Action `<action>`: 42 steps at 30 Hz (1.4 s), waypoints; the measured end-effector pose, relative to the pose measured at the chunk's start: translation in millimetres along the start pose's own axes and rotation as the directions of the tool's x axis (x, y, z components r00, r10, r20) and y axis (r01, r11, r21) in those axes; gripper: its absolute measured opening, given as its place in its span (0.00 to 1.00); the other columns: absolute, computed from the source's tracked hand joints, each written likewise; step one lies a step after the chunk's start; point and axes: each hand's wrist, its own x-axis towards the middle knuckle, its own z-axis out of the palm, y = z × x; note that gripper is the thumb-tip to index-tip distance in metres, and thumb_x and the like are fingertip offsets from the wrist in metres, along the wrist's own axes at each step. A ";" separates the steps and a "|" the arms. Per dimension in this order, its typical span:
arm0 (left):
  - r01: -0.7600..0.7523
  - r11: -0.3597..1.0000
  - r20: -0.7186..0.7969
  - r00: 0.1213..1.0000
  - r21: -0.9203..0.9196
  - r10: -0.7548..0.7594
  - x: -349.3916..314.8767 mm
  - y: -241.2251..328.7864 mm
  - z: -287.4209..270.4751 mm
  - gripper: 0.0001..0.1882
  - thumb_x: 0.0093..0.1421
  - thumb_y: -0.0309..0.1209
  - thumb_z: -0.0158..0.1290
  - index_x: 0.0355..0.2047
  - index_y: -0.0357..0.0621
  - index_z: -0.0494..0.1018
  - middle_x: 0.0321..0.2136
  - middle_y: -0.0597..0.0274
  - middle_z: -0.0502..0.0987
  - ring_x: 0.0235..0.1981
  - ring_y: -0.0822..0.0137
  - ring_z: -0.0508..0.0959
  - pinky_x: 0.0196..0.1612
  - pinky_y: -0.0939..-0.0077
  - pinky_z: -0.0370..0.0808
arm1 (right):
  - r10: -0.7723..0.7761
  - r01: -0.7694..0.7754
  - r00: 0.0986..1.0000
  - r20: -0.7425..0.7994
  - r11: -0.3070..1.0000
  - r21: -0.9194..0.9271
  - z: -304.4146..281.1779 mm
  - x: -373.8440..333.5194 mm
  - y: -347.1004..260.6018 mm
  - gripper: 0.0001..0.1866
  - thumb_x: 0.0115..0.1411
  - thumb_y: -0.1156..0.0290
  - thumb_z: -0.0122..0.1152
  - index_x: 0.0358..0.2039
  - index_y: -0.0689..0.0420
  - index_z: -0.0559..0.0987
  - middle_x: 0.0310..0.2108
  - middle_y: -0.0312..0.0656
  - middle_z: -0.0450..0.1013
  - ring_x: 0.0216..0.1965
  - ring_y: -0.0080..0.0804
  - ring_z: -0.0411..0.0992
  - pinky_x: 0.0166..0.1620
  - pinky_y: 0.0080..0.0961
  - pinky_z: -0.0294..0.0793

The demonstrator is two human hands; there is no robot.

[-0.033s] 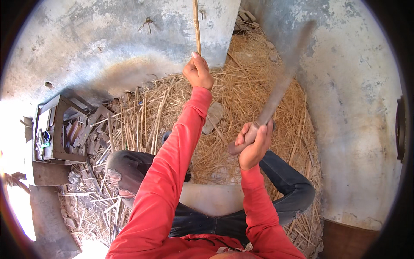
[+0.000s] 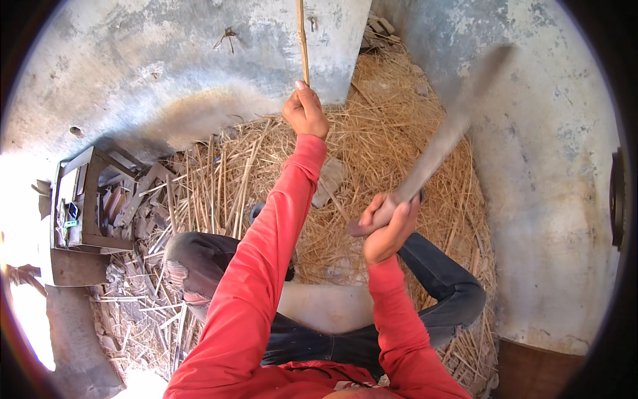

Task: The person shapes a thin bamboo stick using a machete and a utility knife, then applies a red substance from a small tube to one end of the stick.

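Knife (image 2: 428,159) slants away rightward, stick (image 2: 302,46) points nearly straight ahead, right and left hands (image 2: 389,229) (image 2: 306,114) curled around them respectively.

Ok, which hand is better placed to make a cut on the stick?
Probably the right hand: it grips the long knife by its handle, while the left hand is occupied holding the stick.

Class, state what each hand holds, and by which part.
Left hand: a thin stick, by its near end. Right hand: a long-bladed knife, by its handle.
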 end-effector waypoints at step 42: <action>-0.035 0.999 -0.063 0.997 0.026 0.036 5.6 3.8 -18.7 0.32 0.72 0.48 0.42 0.13 0.43 0.61 0.10 0.71 0.59 0.13 0.79 0.57 0.18 0.78 0.50 | 0.644 -0.624 0.764 -0.036 0.723 -0.296 -108.5 -98.2 110.7 0.20 0.70 0.67 0.55 0.61 0.56 0.71 0.28 0.36 0.72 0.17 0.21 0.67 0.18 0.22 0.68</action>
